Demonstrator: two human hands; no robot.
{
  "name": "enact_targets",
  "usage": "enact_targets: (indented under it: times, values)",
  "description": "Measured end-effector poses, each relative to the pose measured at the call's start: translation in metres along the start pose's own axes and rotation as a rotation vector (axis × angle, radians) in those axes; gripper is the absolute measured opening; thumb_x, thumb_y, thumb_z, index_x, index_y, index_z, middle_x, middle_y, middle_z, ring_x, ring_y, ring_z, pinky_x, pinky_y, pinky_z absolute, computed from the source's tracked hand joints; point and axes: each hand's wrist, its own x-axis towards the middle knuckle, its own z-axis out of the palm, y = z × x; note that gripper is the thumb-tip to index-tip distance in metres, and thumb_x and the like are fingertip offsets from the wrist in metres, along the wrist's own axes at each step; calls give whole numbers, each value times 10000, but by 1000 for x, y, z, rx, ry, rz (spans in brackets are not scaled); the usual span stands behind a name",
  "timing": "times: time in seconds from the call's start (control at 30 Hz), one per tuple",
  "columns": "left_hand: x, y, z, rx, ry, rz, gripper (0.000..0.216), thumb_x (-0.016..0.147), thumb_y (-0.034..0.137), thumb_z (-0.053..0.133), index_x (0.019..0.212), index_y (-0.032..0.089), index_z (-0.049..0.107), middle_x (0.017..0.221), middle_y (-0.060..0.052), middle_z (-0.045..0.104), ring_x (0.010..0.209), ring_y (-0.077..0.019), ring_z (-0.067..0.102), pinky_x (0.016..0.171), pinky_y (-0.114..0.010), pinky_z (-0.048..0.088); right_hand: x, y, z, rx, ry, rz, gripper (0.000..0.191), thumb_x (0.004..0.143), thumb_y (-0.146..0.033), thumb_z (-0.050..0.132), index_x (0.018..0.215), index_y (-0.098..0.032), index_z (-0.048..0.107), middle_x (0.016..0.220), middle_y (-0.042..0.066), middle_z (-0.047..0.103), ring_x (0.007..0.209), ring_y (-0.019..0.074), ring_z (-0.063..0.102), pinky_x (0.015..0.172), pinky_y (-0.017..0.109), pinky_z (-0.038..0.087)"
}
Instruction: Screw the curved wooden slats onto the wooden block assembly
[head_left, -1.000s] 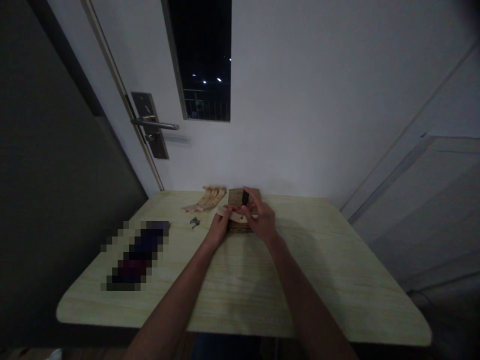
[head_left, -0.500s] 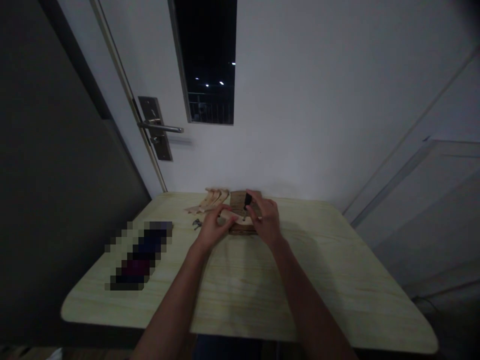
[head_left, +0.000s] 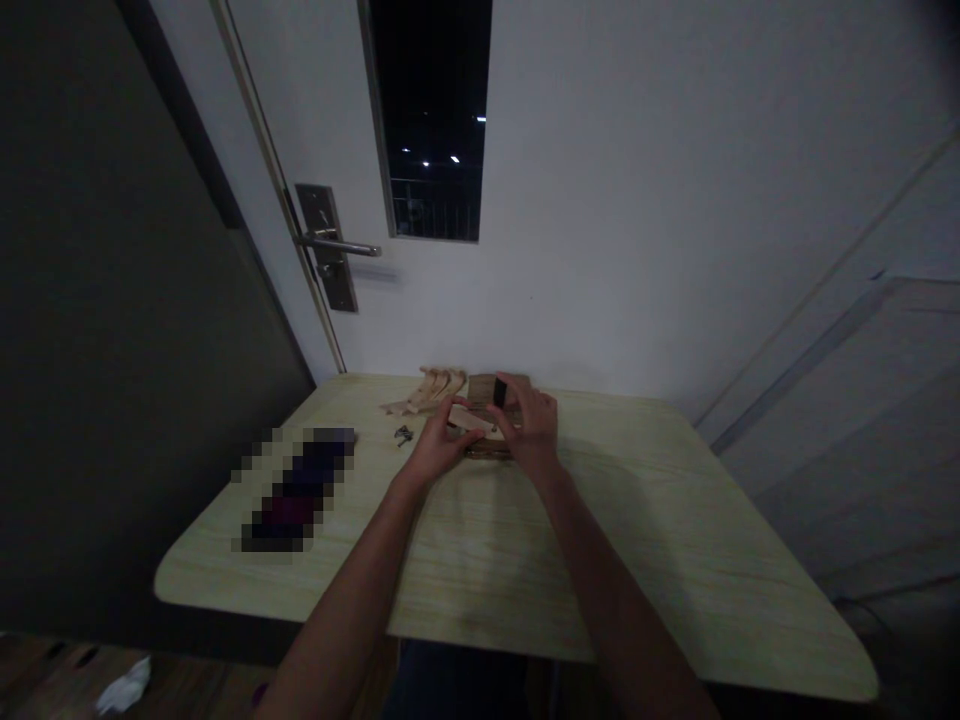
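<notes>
Slats (head_left: 433, 389), screws (head_left: 405, 434) beside left hand (head_left: 437, 452)

The left hand (head_left: 435, 455) and the right hand (head_left: 534, 432) are bare. The left forearm (head_left: 352, 600) and the right forearm (head_left: 600, 590) are bare too, along all the length that shows, from the wrist down to the bottom edge of the picture. Both are slim at the wrist and look broader lower down, where the wide lens stretches them. In the dim light, nails and knuckles are too blurred to make out. Low between the forearms a dark blue patch (head_left: 450, 680) shows. It may be the person's clothing, but its kind cannot be told.
</notes>
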Motion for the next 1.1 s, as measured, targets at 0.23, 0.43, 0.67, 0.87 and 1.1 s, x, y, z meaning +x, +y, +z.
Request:
enact_targets:
  times: [0.23, 0.43, 0.67, 0.87, 1.1]
  values:
    - [1, -3, -2, 22, -18, 3, 357, 745, 325, 709, 1021, 183, 531, 928, -37, 656, 853, -194, 626, 794, -326, 489, -1, 5, -6, 35, -74, -68, 377, 964, -316, 445, 1328, -244, 509, 1225, 49, 683, 1012, 191, 658, 961, 373, 389]
    - [1, -2, -3, 51, -24, 7, 346, 751, 353, 701, 1004, 184, 537, 903, -39, 657, 847, -200, 615, 763, -317, 470, 2, 8, -8, 65, -103, -38, 360, 941, -364, 510, 1284, -261, 552, 1098, 34, 719, 916, 199, 665, 956, 396, 403]
    - [1, -2, -3, 68, -21, 16, 337, 750, 347, 693, 1004, 184, 543, 899, -35, 657, 833, -195, 607, 765, -320, 465, 4, 2, -9, 69, -109, -41, 371, 920, -397, 556, 1264, -259, 570, 1188, 48, 681, 952, 214, 637, 918, 389, 432]
    - [0, -3, -2, 58, -13, 6, 319, 761, 339, 683, 1011, 197, 547, 945, -43, 662, 889, -210, 614, 801, -343, 469, 1, 8, -10, 152, -140, -68, 424, 957, -322, 443, 1374, -249, 471, 1316, 66, 616, 1100, 219, 622, 933, 372, 464]
    - [0, -1, -3, 70, -13, 2, 337, 752, 363, 698, 1002, 187, 556, 896, -37, 653, 844, -201, 610, 772, -325, 456, 4, 7, -11, 113, -115, 35, 382, 898, -351, 587, 1268, -259, 563, 1006, 33, 720, 848, 213, 663, 849, 380, 476]
